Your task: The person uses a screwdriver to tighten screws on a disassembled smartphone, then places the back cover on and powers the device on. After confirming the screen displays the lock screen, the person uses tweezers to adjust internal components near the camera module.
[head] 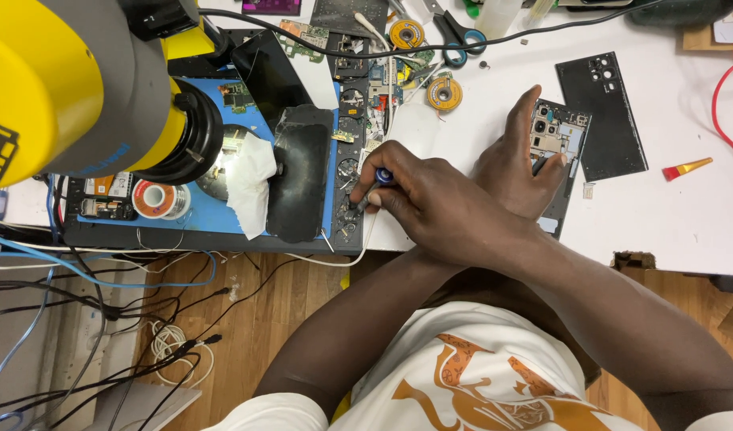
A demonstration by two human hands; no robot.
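Arms cross over the bench edge in the head view, so each hand works on the opposite side of the body. The right hand (430, 203) reaches leftward and pinches a small screwdriver (372, 190) with a blue cap between thumb and fingers, its tip set down on the dark tray strip (349, 128) along the right edge of the blue work mat (203, 215); what exactly the tip touches is too small to tell. The left hand (514, 164) passes under the right forearm and lies flat, fingers spread and pressed on an opened phone (559, 132), whose camera cluster and inner parts show. Just beside it to the right lies the black back cover (610, 120), apart from the phone. A white tissue (251, 183) rests on the mat under the yellow microscope (79, 80), near a solder spool (153, 199).
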